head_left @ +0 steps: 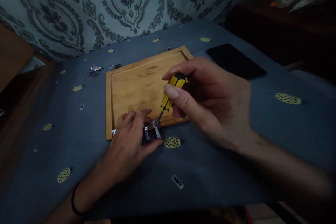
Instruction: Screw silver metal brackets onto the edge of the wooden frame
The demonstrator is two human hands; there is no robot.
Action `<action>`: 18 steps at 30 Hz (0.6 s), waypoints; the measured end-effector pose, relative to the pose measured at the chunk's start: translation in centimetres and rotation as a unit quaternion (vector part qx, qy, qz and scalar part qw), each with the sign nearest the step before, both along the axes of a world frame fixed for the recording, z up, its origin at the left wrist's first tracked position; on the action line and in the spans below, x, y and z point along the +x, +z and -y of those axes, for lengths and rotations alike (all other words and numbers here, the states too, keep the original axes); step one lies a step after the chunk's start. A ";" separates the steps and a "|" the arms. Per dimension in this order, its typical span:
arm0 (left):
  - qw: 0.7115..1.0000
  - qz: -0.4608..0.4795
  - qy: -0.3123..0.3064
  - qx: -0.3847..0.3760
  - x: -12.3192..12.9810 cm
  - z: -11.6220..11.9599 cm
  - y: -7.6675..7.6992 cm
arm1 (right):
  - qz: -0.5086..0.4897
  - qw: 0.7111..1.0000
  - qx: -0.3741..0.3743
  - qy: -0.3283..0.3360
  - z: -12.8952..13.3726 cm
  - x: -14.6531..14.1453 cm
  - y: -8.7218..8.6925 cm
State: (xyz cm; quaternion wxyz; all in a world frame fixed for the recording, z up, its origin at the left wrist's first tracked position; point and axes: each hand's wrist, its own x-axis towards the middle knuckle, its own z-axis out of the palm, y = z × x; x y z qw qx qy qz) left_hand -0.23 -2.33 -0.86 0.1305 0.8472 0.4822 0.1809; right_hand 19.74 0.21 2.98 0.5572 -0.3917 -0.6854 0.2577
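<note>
My right hand is closed around the yellow-and-black handle of a short screwdriver. Its shaft slants down to the left, with the tip at a screw on a small metal hinge. That hinge sits on the near edge of a wooden door panel lying flat, showing two arms that stick out toward me. My left hand steadies the hinge, fingers over the panel's edge and thumb at the arm's end. Part of the hinge is hidden behind my left fingers.
Loose metal hardware lies on the blue pineapple-print cloth to the panel's left. A dark flat rectangular object rests at the right. A patterned curtain hangs behind the table.
</note>
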 end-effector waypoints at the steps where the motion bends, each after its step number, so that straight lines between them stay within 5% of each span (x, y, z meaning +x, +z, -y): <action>1: 1.000 0.001 0.000 0.001 0.0 0.0 0.0 | 0.001 1.000 0.000 0.001 0.0 0.0 -0.1; 10: 1.000 0.002 0.002 -0.008 0.0 0.0 0.1 | 0.000 1.000 -0.003 0.015 -0.1 -0.3 0.0; 18: 1.000 0.000 0.003 0.004 0.1 0.1 0.1 | -0.061 0.988 -0.081 0.115 -0.2 0.0 0.2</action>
